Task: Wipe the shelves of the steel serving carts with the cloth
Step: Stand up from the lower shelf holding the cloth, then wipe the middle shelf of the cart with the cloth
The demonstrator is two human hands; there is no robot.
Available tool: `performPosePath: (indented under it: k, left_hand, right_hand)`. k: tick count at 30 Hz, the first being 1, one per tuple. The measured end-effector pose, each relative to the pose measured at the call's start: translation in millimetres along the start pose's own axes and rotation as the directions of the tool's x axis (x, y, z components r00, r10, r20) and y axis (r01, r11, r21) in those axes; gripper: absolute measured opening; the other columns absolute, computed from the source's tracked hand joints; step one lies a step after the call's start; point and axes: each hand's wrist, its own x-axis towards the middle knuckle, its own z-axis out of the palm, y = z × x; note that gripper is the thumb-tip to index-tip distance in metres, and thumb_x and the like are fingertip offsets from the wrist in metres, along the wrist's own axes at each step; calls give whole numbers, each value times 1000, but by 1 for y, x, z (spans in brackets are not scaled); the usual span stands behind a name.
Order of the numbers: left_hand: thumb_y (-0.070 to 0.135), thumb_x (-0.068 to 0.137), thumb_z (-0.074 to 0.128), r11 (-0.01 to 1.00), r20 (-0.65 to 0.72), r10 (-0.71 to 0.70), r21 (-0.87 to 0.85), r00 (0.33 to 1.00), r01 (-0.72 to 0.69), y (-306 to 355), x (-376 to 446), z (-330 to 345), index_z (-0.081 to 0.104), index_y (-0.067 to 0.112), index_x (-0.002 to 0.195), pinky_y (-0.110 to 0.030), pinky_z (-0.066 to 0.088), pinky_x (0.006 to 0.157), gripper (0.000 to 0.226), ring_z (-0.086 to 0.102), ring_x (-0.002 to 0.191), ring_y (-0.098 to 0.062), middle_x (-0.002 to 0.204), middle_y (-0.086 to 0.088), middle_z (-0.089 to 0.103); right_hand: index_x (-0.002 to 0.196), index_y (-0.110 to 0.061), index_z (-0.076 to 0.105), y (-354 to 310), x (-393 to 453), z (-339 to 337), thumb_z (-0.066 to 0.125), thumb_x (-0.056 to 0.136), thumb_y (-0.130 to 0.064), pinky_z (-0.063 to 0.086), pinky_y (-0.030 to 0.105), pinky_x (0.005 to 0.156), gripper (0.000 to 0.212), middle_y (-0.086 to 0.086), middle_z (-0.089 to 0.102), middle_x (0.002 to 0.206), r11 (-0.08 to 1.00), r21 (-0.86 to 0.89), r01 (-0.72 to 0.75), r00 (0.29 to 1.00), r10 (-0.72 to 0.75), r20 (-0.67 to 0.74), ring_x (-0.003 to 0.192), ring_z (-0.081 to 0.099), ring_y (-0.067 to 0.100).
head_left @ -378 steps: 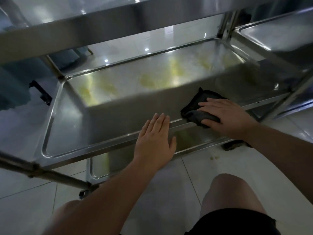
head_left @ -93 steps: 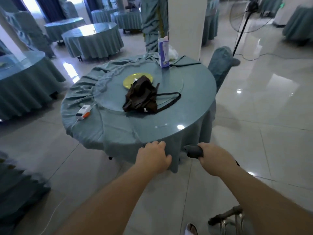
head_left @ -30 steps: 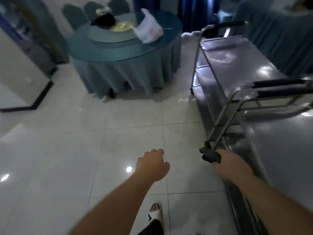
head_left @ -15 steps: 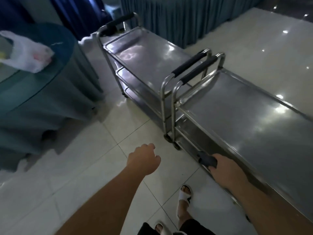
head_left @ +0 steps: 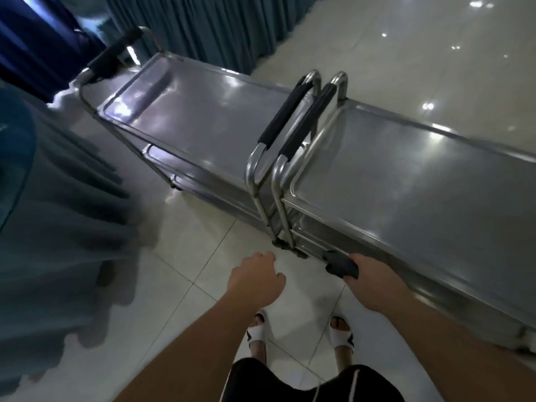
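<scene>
Two steel serving carts stand end to end, their black-padded handles side by side in the middle. The near cart (head_left: pixel 406 181) runs off to the right; the far cart (head_left: pixel 203 117) runs back to the left. My right hand (head_left: pixel 374 282) grips a folded dark cloth (head_left: pixel 340 264) just in front of the near cart's long front edge, near its handle post. My left hand (head_left: pixel 255 281) hangs over the floor tiles with fingers loosely curled and holds nothing. Lower shelves of both carts show only as thin edges under the top shelves.
A round table with a teal skirted cloth (head_left: pixel 58 204) fills the left side. Teal drapes (head_left: pixel 232 27) and a dark blue curtain (head_left: pixel 34 44) hang behind the far cart. Glossy floor tiles (head_left: pixel 185 256) lie between table and carts. My feet in white sandals (head_left: pixel 258 333) stand below.
My view has swung from a dining table round to the two carts and drawn closer. The right hand keeps the cloth and now sits by the near cart's front edge.
</scene>
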Motion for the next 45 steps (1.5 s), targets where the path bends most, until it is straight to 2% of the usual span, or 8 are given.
performPosePath:
  k: [9,14,23,27,32,37,41,45]
  left_hand:
    - [48,100,47,954,146,180,214,973,-209,-55,109,-4,45,27,151,-44,48,99,55,55,126,-28,142,-3,55]
    - [53,98,47,957,211,183,187,960,-223,-66,162,30,39,31,155,-46,47,103,61,52,131,-27,148,-1,52]
    - [63,90,49,976,60,174,125,983,-180,-61,289,110,48,33,147,-41,47,97,65,58,128,-28,144,-1,59]
    - [57,95,56,973,-111,124,-180,986,-143,-56,349,141,48,19,145,-31,48,77,64,66,104,-31,133,-10,65]
    - [54,92,67,809,-352,52,-534,935,-246,-45,398,172,59,29,119,-31,53,78,37,69,90,-17,100,7,69]
    - [37,95,73,531,-585,52,-670,810,-518,-43,436,197,70,20,109,-6,46,66,22,67,79,8,88,9,72]
    - [25,92,71,297,-650,40,-717,759,-630,-36,453,208,68,16,80,-20,51,63,16,67,68,-6,67,8,67]
    - [22,85,65,198,-684,37,-710,729,-676,-30,463,215,65,0,71,-26,53,61,26,64,61,-17,62,-7,65]
  right_hand:
    - [94,-32,59,-22,38,72,62,94,-32,48,32,60,2,-6,67,79,940,214,-266,957,284,-56,71,64,17]
    - [106,-30,61,-13,80,120,62,94,-32,53,35,65,12,-7,66,83,896,282,-344,923,378,-73,72,62,13]
    - [132,-31,55,28,198,179,54,100,-41,52,37,75,33,1,66,111,918,287,-275,915,341,-214,88,63,23]
    - [133,-25,56,45,255,195,59,98,-34,55,43,82,36,4,65,117,932,331,-146,891,270,-366,100,64,29]
    - [140,-23,52,50,334,211,60,97,-37,55,45,89,45,3,62,131,970,240,-48,809,179,-560,114,61,30]
    - [143,-28,51,45,403,238,55,100,-36,49,39,102,44,1,57,138,967,180,182,822,-50,-568,124,55,22]
    - [159,-38,31,43,427,260,32,107,-51,16,40,127,54,-12,25,168,969,-72,235,916,-245,-317,157,13,20]
    - [161,-35,28,77,414,262,28,105,-56,8,37,126,60,-13,20,170,970,-174,170,896,-226,-383,158,7,18]
